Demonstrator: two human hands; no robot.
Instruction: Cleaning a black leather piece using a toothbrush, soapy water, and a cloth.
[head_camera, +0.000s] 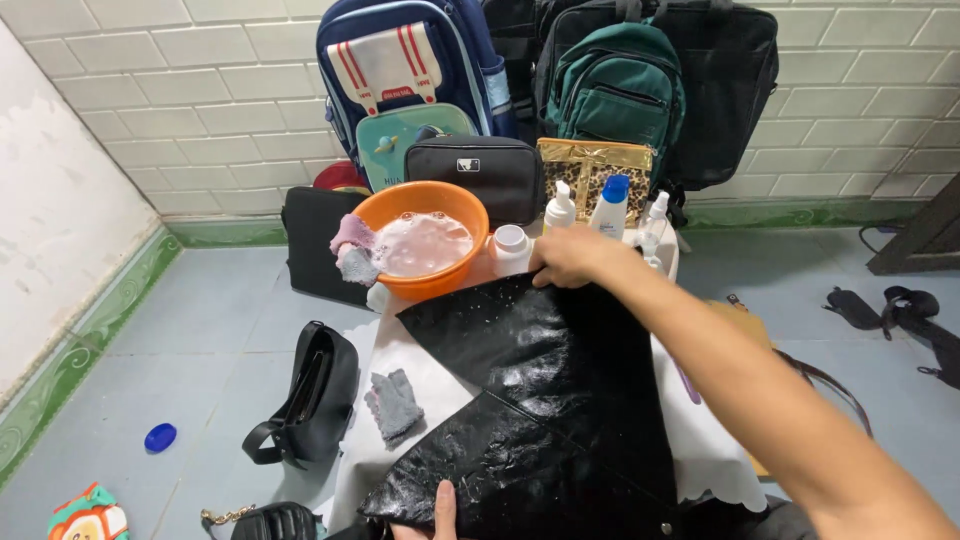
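A shiny black leather bag (540, 400) lies flat on a white cloth-covered low table (715, 450). My right hand (565, 257) reaches across and grips the bag's far edge. My left hand (440, 512) presses on the bag's near edge at the bottom of the view; only its fingers show. An orange basin (425, 235) of soapy water stands just beyond the bag, with a pink cloth (352, 238) draped over its rim.
A grey rag (393, 404) lies on the table's left side. White bottles (560, 208) and a jar (510, 247) stand by the basin. Backpacks (612, 85) and pouches lean on the tiled wall. Black handbags (305, 395) and a blue lid (160, 437) lie on the floor.
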